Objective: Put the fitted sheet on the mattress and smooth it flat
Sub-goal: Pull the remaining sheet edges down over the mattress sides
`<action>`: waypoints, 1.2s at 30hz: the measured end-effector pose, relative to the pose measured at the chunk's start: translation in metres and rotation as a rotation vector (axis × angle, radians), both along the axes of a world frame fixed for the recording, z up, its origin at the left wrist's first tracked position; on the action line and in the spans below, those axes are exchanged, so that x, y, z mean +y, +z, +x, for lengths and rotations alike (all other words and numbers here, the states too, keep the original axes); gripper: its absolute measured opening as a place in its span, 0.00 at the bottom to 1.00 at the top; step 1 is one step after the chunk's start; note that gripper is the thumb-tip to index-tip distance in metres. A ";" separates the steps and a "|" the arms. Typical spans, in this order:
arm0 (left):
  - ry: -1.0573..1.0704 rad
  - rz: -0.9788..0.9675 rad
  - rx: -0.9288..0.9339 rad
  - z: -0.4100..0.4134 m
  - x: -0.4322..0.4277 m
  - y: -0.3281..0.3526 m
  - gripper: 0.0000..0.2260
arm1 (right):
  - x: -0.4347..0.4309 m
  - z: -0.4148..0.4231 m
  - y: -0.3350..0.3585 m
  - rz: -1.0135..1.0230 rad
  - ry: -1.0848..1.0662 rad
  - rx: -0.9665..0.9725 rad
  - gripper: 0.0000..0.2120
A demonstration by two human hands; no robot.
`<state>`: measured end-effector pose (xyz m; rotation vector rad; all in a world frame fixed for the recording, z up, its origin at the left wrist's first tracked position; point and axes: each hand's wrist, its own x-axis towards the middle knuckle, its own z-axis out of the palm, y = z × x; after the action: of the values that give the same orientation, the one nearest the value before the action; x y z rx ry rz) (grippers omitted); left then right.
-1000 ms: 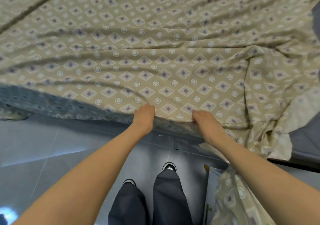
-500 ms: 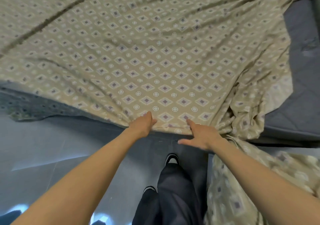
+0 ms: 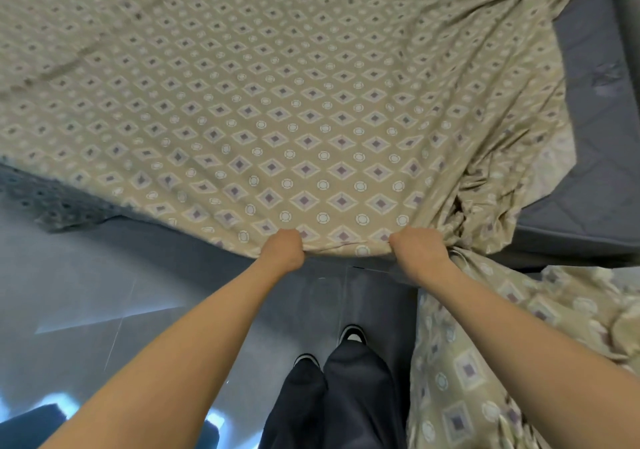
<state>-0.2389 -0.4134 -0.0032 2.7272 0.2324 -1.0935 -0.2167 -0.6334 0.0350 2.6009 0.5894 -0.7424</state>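
Here both hands, left hand (image 3: 282, 248) and right hand (image 3: 417, 249), grip the fitted sheet's (image 3: 277, 102) near edge over the mattress (image 3: 595, 158), mid-spread; next, I'd judge, pull it rightward over the bare right side.

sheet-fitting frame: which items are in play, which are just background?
In play:
fitted sheet
mattress, bare at the right
left hand and right hand, both gripping the sheet's near edge

Lying about:
tiled floor
dark blue object, lower left
shoes
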 end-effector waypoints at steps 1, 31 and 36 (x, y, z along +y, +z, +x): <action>-0.003 0.000 0.028 0.000 -0.004 -0.004 0.11 | -0.002 -0.002 -0.004 0.004 -0.005 0.010 0.13; -0.203 -0.056 0.344 0.021 -0.056 -0.028 0.23 | -0.068 -0.001 -0.061 0.166 -0.026 0.267 0.21; -0.194 -0.073 0.211 0.062 -0.076 0.019 0.22 | -0.088 0.014 -0.025 0.243 -0.250 0.163 0.15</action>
<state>-0.1770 -0.4890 0.0161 2.6119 -0.0437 -1.4138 -0.2029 -0.7216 0.0103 2.8938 0.4259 -1.0271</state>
